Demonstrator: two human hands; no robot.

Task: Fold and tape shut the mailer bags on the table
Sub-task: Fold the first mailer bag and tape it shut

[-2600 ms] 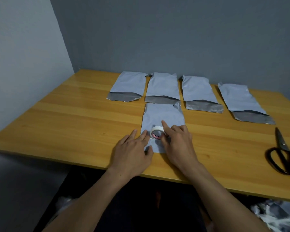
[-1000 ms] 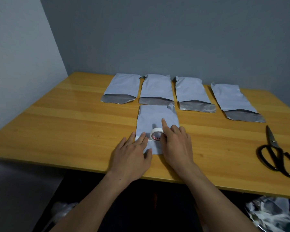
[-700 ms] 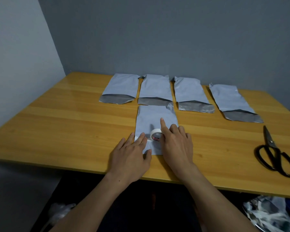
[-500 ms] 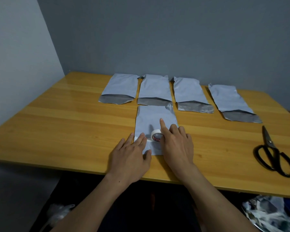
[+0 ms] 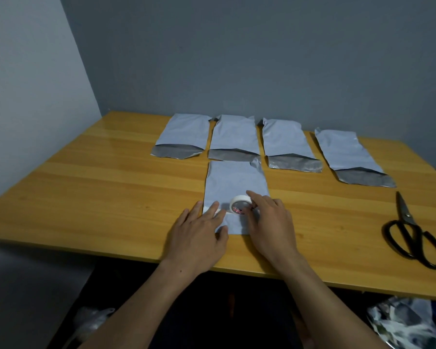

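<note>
A grey mailer bag (image 5: 234,182) lies folded on the wooden table (image 5: 111,192) near its front edge. My left hand (image 5: 199,235) lies flat with straight fingers pressing the bag's near left part and a strip of white tape. My right hand (image 5: 269,222) holds a white tape roll (image 5: 239,204) standing on the bag, index finger over its top. Several more grey mailer bags (image 5: 233,137) lie in a row at the back, each with its dark open flap turned toward me.
Black scissors (image 5: 413,233) lie on the table at the right. Grey walls stand behind and to the left. Crumpled plastic (image 5: 408,323) sits below the table edge at the lower right.
The tape roll has shifted slightly to the right, leaving a short strip of white tape under my left fingers. The camera view drifted a little.
</note>
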